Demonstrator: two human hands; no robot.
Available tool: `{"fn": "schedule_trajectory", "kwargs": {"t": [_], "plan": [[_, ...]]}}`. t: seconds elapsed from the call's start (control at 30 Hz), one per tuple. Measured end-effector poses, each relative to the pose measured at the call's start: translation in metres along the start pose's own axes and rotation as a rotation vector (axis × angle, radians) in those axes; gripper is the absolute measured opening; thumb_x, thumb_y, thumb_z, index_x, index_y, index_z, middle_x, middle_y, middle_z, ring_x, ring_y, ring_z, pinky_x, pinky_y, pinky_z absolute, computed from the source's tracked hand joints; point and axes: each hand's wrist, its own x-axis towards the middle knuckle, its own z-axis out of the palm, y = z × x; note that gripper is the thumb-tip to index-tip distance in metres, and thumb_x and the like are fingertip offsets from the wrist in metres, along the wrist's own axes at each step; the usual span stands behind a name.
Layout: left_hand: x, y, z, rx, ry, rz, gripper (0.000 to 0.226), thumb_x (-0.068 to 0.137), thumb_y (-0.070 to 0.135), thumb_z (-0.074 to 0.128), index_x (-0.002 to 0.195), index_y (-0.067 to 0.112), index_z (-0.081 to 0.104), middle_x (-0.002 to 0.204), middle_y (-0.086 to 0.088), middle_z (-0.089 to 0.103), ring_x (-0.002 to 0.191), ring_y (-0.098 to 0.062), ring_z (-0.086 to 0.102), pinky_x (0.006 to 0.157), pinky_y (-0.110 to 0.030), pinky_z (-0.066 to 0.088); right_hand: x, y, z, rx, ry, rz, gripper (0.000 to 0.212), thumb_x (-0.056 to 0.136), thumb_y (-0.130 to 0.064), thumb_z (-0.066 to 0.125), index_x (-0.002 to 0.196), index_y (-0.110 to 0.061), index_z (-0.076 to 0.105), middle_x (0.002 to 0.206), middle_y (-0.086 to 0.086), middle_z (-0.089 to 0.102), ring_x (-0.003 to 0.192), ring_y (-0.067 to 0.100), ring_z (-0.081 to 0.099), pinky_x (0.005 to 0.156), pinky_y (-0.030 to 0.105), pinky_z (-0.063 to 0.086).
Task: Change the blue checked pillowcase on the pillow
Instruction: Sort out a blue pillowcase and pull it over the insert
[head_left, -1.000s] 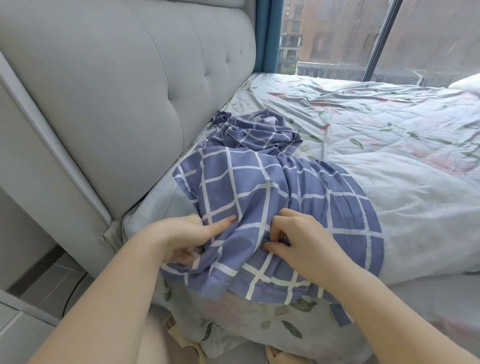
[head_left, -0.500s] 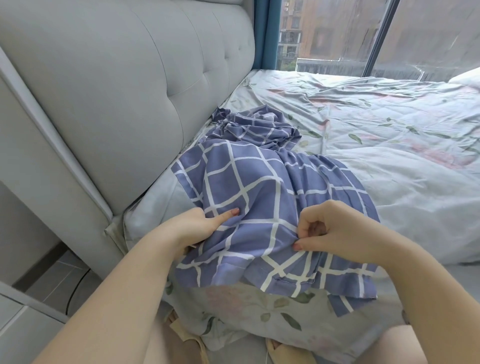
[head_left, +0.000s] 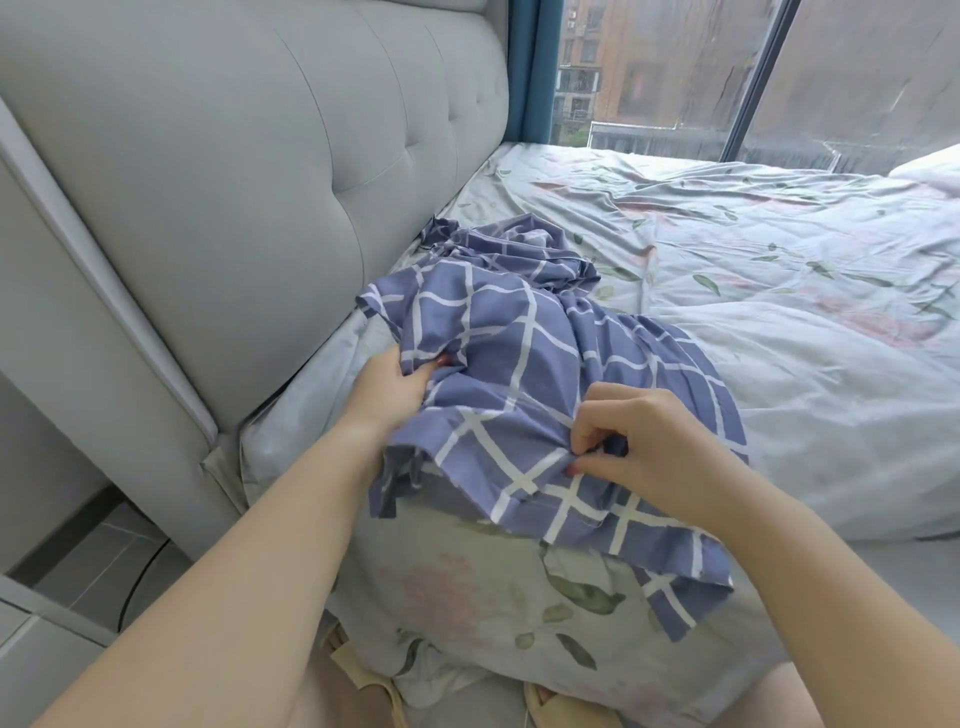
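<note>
Beside the grey headboard (head_left: 234, 182), a bunched fold of cloth is gripped by the left hand (head_left: 389, 382), its fingers curled into it. The cloth is the blue checked pillowcase (head_left: 524, 353), which is spread loose and crumpled over the near edge of the bed. Farther right, a fold near its lower hem is pinched between the thumb and fingertips of the right hand (head_left: 644, 441). Beneath and to the right lies what appears to be the bare white pillow (head_left: 831, 415), though its outline is partly hidden. The step in hand is judged to be the sorting of the case to find its opening. Next, the mouth must be located and held wide by both hands, so that a pillow corner can be fed in.
</note>
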Motion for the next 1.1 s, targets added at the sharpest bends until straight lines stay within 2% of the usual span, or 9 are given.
{"fn": "schedule_trajectory", "kwargs": {"t": [0.13, 0.2, 0.3, 0.4, 0.53, 0.63, 0.77, 0.9, 1.1], "plan": [[0.030, 0.003, -0.013, -0.217, 0.208, 0.089, 0.025, 0.097, 0.029, 0.059, 0.115, 0.013, 0.066, 0.107, -0.006, 0.071, 0.101, -0.025, 0.065, 0.089, -0.044, 0.053, 0.011, -0.001, -0.011, -0.001, 0.349, -0.115, 0.017, 0.077, 0.003, 0.078, 0.075, -0.009, 0.067, 0.081, 0.000, 0.063, 0.073, 0.016, 0.060, 0.068, 0.025, 0.049], [0.039, 0.002, -0.011, -0.298, 0.183, 0.078, 0.031, 0.094, 0.033, 0.061, 0.117, 0.014, 0.066, 0.111, -0.008, 0.071, 0.104, -0.027, 0.066, 0.091, -0.044, 0.052, 0.015, 0.002, -0.006, -0.008, 0.454, -0.098, 0.016, 0.076, 0.005, 0.078, 0.078, -0.007, 0.069, 0.082, 0.002, 0.063, 0.072, 0.014, 0.059, 0.068, 0.025, 0.049], [0.048, -0.015, -0.007, -0.101, 0.032, -0.116, 0.037, 0.096, 0.028, 0.061, 0.128, 0.008, 0.061, 0.119, -0.007, 0.066, 0.112, -0.025, 0.061, 0.087, -0.034, 0.045, 0.018, 0.011, 0.016, -0.019, 0.348, 0.050, 0.032, 0.073, -0.012, 0.085, 0.092, -0.012, 0.059, 0.094, -0.004, 0.053, 0.077, 0.001, 0.054, 0.074, 0.020, 0.049], [0.047, -0.029, -0.014, 0.003, -0.019, -0.272, 0.034, 0.093, 0.029, 0.065, 0.117, 0.005, 0.064, 0.118, -0.013, 0.065, 0.102, -0.024, 0.059, 0.080, -0.028, 0.040, 0.019, 0.018, 0.027, -0.075, 0.302, 0.087, 0.052, 0.063, -0.029, 0.092, 0.091, -0.014, 0.051, 0.102, -0.002, 0.043, 0.083, 0.013, 0.049, 0.074, 0.023, 0.044], [0.039, -0.024, -0.020, 0.002, -0.050, -0.345, 0.033, 0.087, 0.048, 0.066, 0.095, 0.016, 0.065, 0.094, -0.004, 0.067, 0.076, -0.018, 0.058, 0.066, -0.027, 0.042, 0.015, 0.019, 0.034, -0.228, 0.189, -0.023, 0.032, 0.067, -0.025, 0.090, 0.080, -0.014, 0.063, 0.096, -0.003, 0.051, 0.090, 0.018, 0.041, 0.077, 0.030, 0.043], [0.033, -0.025, -0.027, -0.025, -0.166, -0.459, 0.059, 0.070, 0.062, 0.076, 0.097, 0.011, 0.068, 0.087, -0.007, 0.072, 0.080, -0.026, 0.068, 0.074, -0.031, 0.055, 0.013, 0.022, 0.030, -0.218, 0.183, -0.055, 0.026, 0.074, -0.015, 0.084, 0.068, -0.014, 0.059, 0.086, -0.007, 0.051, 0.084, 0.017, 0.041, 0.069, 0.034, 0.047], [0.032, -0.027, -0.027, 0.003, -0.123, -0.386, 0.024, 0.082, 0.034, 0.077, 0.086, 0.012, 0.069, 0.067, 0.000, 0.069, 0.061, -0.018, 0.062, 0.047, -0.018, 0.046, 0.010, 0.020, 0.017, -0.243, 0.095, -0.101, 0.026, 0.082, -0.018, 0.079, 0.069, -0.015, 0.056, 0.083, -0.008, 0.050, 0.083, 0.018, 0.041, 0.068, 0.034, 0.047], [0.034, -0.030, -0.024, -0.088, -0.114, -0.326, 0.022, 0.079, 0.026, 0.081, 0.091, 0.010, 0.073, 0.083, -0.009, 0.075, 0.069, -0.024, 0.067, 0.059, -0.025, 0.052, 0.002, 0.022, -0.002, -0.262, -0.020, -0.093, 0.032, 0.086, -0.022, 0.074, 0.067, -0.025, 0.048, 0.082, -0.014, 0.046, 0.084, 0.017, 0.043, 0.070, 0.030, 0.044], [0.039, -0.038, -0.027, -0.294, -0.154, -0.391, 0.027, 0.083, 0.010, 0.075, 0.108, 0.000, 0.070, 0.091, -0.013, 0.073, 0.065, -0.018, 0.069, 0.056, -0.024, 0.057, -0.013, 0.038, -0.029, -0.234, -0.108, 0.026, 0.039, 0.087, -0.020, 0.072, 0.065, -0.033, 0.042, 0.080, -0.017, 0.046, 0.087, -0.001, 0.045, 0.068, 0.019, 0.035]]}}
